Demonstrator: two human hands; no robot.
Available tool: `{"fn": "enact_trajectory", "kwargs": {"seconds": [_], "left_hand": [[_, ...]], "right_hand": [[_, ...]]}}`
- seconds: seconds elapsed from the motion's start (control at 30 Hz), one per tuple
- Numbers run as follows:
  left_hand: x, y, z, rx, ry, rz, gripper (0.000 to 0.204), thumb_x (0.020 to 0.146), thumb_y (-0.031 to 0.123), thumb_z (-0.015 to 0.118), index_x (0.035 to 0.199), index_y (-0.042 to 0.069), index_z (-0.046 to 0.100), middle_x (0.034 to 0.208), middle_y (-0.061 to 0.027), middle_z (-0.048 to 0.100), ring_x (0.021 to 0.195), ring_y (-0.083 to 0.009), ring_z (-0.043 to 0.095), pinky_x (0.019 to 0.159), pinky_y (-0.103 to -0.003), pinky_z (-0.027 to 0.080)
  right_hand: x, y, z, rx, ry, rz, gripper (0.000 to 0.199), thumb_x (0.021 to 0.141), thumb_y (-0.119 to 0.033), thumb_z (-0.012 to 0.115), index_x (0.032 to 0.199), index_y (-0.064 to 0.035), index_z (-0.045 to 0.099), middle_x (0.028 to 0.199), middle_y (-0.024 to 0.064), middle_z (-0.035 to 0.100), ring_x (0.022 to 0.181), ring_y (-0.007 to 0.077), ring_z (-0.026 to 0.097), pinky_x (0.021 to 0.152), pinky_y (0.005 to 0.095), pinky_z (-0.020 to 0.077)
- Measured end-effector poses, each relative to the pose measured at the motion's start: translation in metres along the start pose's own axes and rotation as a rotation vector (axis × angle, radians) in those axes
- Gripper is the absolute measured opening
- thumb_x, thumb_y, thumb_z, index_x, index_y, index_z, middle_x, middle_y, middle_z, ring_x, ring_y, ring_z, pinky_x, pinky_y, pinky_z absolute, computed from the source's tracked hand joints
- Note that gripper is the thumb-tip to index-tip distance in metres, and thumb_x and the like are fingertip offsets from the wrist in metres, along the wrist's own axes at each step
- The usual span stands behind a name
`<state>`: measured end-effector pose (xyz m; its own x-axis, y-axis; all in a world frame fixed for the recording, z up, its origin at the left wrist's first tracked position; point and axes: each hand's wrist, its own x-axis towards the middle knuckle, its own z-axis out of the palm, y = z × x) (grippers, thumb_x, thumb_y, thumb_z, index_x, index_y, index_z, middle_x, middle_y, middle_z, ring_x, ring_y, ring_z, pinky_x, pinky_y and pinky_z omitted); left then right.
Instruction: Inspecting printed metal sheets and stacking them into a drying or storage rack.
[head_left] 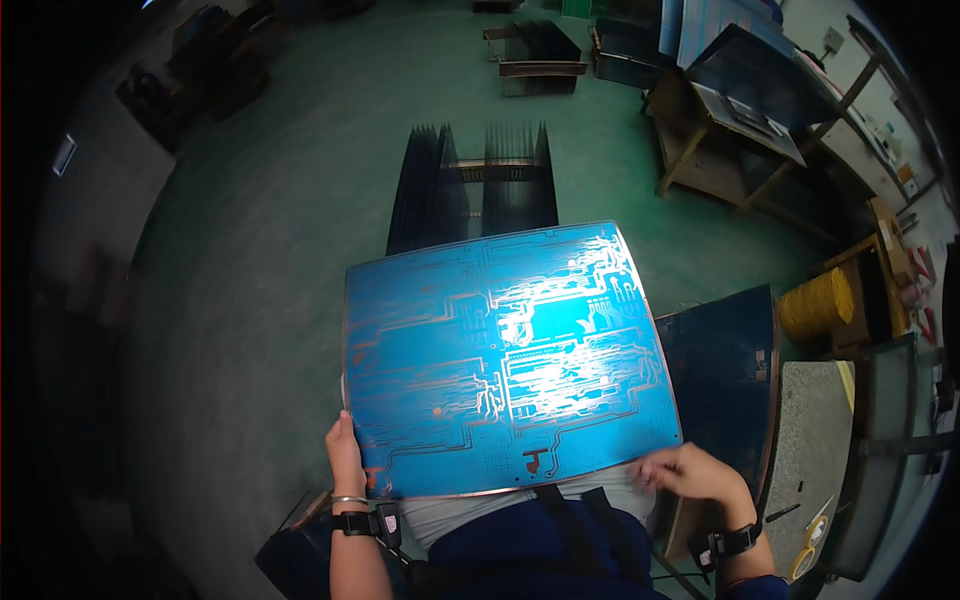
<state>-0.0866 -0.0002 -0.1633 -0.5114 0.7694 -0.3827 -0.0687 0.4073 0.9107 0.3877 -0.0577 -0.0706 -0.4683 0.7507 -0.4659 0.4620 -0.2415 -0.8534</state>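
Observation:
A large blue circuit board panel with copper-coloured tracks is held tilted in front of my body, light glaring off its right half. My left hand grips its lower left edge, the thumb lying along the side and the other fingers hidden behind. Just below the lower right corner is my right hand, its fingers bent and the tips blurred. It looks apart from the panel's edge, and whether anything is between the fingers cannot be made out.
Beyond the panel, a rack of upright dark panels stands on the green floor. A dark blue panel leans at right, near a grey surface carrying yellow-handled scissors. A yellow roll and wooden bench lie farther off.

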Motion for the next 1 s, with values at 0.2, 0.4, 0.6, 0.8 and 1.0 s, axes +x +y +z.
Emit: {"fn": "enact_trajectory", "kwargs": {"seconds": [0.2,0.4,0.6,0.8,1.0], "left_hand": [[0.002,0.008,0.009,0.035,0.036,-0.007,0.035,0.094,0.027,0.043,0.089,-0.003,0.060,0.081,-0.0041,0.061,0.069,-0.0098,0.053,0.066,-0.024,0.044],[0.000,0.004,-0.002,0.035,-0.003,0.018,0.034,0.093,0.028,0.044,0.086,-0.001,0.059,0.077,-0.0014,0.057,0.067,-0.0098,0.050,0.064,-0.026,0.043],[0.000,-0.011,0.001,0.107,0.060,0.088,0.033,0.093,0.024,0.044,0.080,-0.003,0.058,0.073,-0.0004,0.055,0.065,-0.0088,0.047,0.061,-0.026,0.040],[0.001,-0.015,0.000,0.034,0.064,0.051,0.032,0.092,0.022,0.045,0.081,-0.004,0.059,0.072,-0.0005,0.055,0.064,-0.0090,0.047,0.060,-0.026,0.040],[-0.003,-0.012,-0.001,-0.012,0.134,0.043,0.032,0.091,0.024,0.048,0.081,-0.004,0.060,0.067,0.0007,0.051,0.060,-0.0076,0.044,0.055,-0.027,0.039]], "right_hand": [[0.028,0.008,-0.017,0.122,0.821,0.069,0.022,0.090,-0.007,0.045,0.106,-0.0002,0.058,0.074,0.0058,0.063,0.060,0.0074,0.056,0.054,0.0212,0.0460],[0.096,-0.072,0.023,-0.381,0.249,-0.314,0.051,0.086,-0.019,0.050,0.134,-0.0226,0.033,0.075,0.0199,0.060,0.067,0.0360,0.059,0.061,0.0440,0.0471],[0.120,-0.136,0.060,-0.215,-0.323,-0.725,0.038,0.088,-0.017,0.047,0.126,-0.0160,0.045,0.087,0.0204,0.062,0.073,0.0360,0.060,0.068,0.0422,0.0493],[0.122,-0.127,0.051,-0.227,-0.252,-0.611,0.034,0.089,-0.018,0.046,0.123,-0.0138,0.048,0.096,0.0182,0.062,0.079,0.0353,0.060,0.071,0.0408,0.0482],[0.100,-0.076,0.022,-0.138,0.207,-0.309,0.030,0.086,-0.011,0.050,0.116,-0.0080,0.054,0.094,0.0183,0.062,0.082,0.0292,0.062,0.073,0.0353,0.0481]]}}
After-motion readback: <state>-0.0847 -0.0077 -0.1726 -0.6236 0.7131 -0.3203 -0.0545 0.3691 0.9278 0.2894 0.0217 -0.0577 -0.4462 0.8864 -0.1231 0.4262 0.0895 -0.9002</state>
